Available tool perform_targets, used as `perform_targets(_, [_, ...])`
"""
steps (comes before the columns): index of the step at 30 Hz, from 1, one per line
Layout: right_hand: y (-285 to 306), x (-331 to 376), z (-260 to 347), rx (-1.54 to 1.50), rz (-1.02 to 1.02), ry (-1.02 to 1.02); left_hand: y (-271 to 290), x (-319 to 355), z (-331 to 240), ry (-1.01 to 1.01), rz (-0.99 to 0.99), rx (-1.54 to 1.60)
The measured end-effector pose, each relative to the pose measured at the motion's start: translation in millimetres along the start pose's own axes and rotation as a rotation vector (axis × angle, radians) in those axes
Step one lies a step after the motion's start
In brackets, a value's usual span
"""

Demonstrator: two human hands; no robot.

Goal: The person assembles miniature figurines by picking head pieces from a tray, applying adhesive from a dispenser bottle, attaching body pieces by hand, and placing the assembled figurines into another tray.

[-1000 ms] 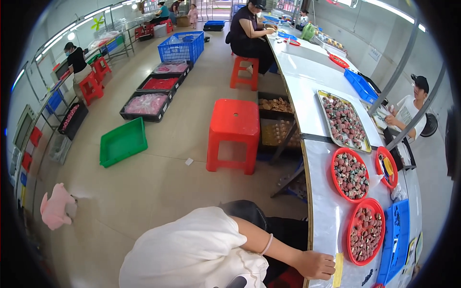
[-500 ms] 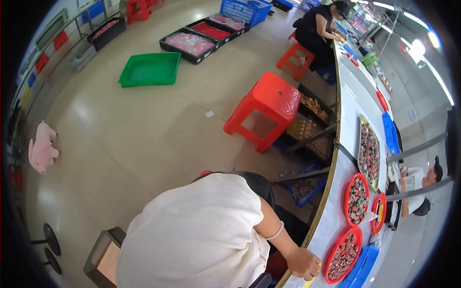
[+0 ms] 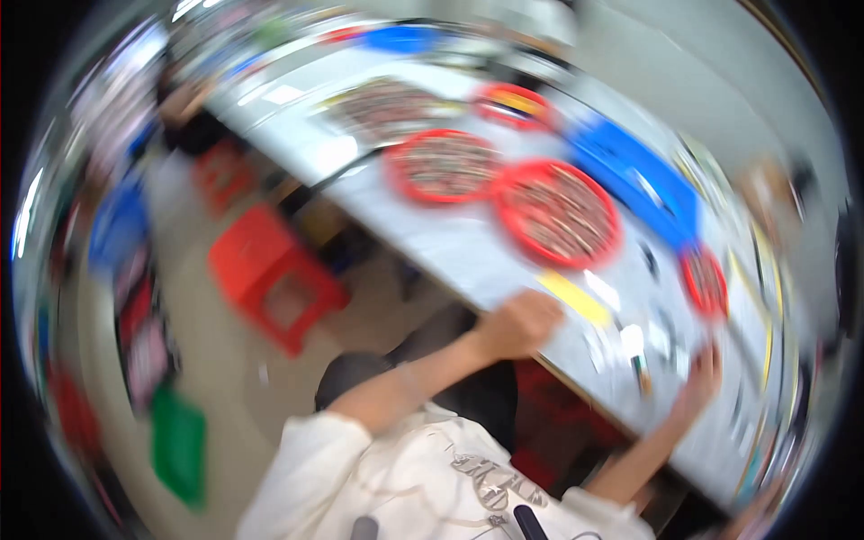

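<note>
Motion smears the whole picture. At the table's near edge is my left hand [image 3: 522,324], its fingers curled into a closed shape; anything inside them is hidden. Just beyond it lies a flat yellow strip [image 3: 576,298] on the table. My right hand [image 3: 705,373] is over the table farther right, close to a small red basket [image 3: 703,281], its fingers too blurred to read. Between the hands lies a small white-and-dark tube-like thing [image 3: 638,360]. A round red basket [image 3: 558,216] full of small brownish-pink pieces stands past the strip.
Farther back are another red basket [image 3: 445,166] of small pieces, a loaded tray [image 3: 387,110], a red basket with a yellow thing [image 3: 513,105], and a blue tray [image 3: 634,180]. A red stool [image 3: 270,270] and green tray [image 3: 178,447] are on the floor at left. Other people sit nearby.
The view has swung right, from the floor and stools to the table. My right hand has come into view; my left hand appears nearer the middle, still by the yellow strip.
</note>
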State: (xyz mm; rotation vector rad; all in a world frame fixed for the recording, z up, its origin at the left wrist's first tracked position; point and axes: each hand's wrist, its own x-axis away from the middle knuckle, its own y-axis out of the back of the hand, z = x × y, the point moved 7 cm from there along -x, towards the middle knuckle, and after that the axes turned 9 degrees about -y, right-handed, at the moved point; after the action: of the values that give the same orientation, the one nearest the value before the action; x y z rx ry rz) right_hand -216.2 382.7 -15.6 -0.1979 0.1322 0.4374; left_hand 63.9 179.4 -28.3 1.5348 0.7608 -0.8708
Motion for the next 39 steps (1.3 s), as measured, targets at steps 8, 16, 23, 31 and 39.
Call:
perform_targets(8, [33.5,-17.6,50.4,0.287,-0.252,0.136,-19.3,-18.5,0.2,-0.001,0.168,0.021])
perform_targets(16, [46.3,-116.6,51.1,0.609,-0.376,0.347,-17.2,-21.2,26.7,0.409,0.315,0.455])
perform_targets(23, [40.6,-110.0,45.4,0.879,-0.221,-0.023,-2.2,-85.7,134.7,0.431,0.254,0.393])
perform_targets(31, [-15.2,12.4,31.1,0.734,-0.016,-0.242,-74.5,-90.8,148.0,0.052,0.728,0.295])
perform_targets(39, [2.0,63.2,15.7,0.672,-0.126,-0.311,-69.6,-80.3,162.8,0.164,0.752,0.246])
